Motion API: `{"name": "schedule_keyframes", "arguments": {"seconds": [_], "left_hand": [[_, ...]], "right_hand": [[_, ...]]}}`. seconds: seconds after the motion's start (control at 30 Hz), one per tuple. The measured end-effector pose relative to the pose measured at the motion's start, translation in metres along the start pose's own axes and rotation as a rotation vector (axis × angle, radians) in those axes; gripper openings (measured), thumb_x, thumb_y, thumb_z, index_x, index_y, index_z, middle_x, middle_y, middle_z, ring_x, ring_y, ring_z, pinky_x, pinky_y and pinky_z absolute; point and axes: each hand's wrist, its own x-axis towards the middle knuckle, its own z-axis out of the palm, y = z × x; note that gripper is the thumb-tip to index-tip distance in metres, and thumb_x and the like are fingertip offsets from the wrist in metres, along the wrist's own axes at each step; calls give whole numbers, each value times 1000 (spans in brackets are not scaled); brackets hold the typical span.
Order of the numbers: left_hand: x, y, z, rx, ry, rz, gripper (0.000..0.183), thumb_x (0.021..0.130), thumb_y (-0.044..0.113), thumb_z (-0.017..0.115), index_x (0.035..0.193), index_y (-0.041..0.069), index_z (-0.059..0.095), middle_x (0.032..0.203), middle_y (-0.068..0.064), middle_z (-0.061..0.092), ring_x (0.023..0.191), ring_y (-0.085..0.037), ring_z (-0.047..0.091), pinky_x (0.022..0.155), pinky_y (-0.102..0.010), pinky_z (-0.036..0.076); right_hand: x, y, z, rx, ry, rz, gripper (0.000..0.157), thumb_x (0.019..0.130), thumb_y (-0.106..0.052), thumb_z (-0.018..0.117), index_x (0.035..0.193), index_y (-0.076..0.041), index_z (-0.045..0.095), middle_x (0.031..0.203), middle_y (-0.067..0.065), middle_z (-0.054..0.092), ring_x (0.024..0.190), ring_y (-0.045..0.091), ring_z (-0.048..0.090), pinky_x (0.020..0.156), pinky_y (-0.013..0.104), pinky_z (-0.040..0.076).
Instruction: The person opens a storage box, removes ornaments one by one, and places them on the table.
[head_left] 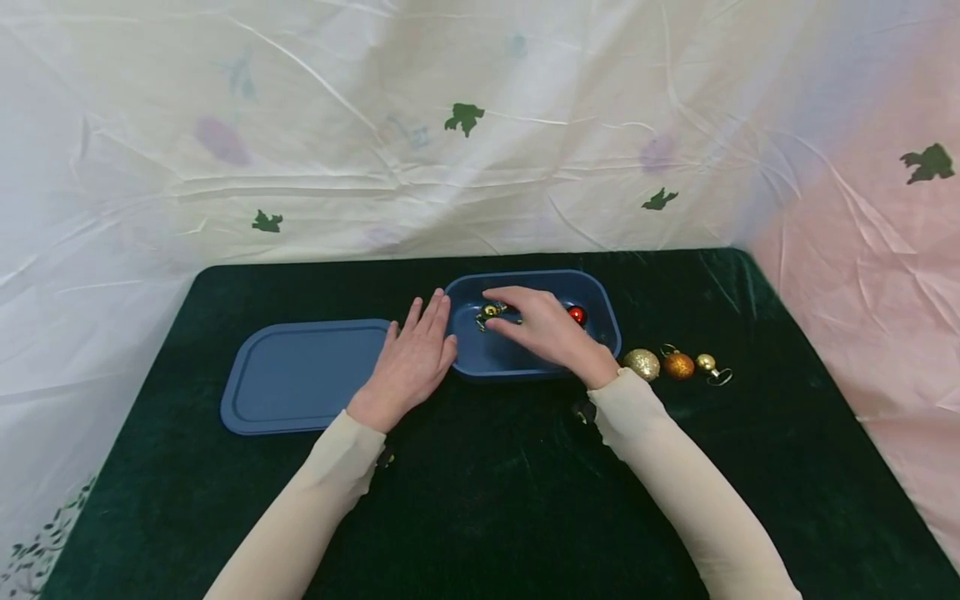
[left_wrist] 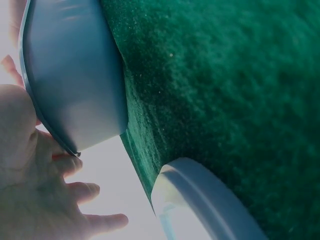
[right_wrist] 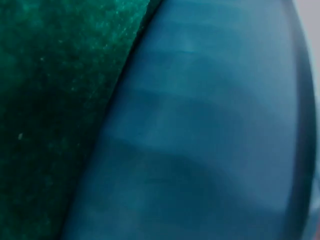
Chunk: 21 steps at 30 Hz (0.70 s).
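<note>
My left hand [head_left: 412,362] lies with straight fingers against the left end of a blue rectangular container [head_left: 510,364]; in the left wrist view its fingers show along the rim. Reaching into that container is my right hand [head_left: 547,327], thumb and forefinger spread apart. Small gold ornaments [head_left: 491,310] lie between and beside those two fingertips, partly covered by the hand. A shiny red ball [head_left: 577,315] sits inside near the right end. In the right wrist view the container's outer wall [right_wrist: 200,125] fills most of the picture, and the fingers are hidden.
A flat blue lid [head_left: 307,375] rests on the dark green velvet cloth [head_left: 480,500] at the left, partly under the left hand. Right of the container lie a glittery pale gold ball [head_left: 642,364], an orange ball [head_left: 678,365] and a small gold ornament [head_left: 707,362] with a loop.
</note>
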Motion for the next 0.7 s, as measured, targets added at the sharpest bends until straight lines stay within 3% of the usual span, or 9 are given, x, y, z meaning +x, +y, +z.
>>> {"name": "schedule_keyframes", "arguments": {"seconds": [0.33,0.7], "left_hand": [[0,0,0,4,-5,3,66,112,37,36,167,9,14,174,-8,7,158,-37,12,119,-69,20],[0,0,0,16,-13,-4,64,112,36,35,167,9,14,174,-7,6,158,-36,12,119,-68,20]], "right_hand": [[17,4,6,-58,-106,34,58,101,-31,69,151,-7,52,153,12,53,141,26,50,116,46,39],[27,8,12,-113,-153,91,56,100,-27,71,149,-6,54,149,14,57,137,28,54,114,46,42]]}}
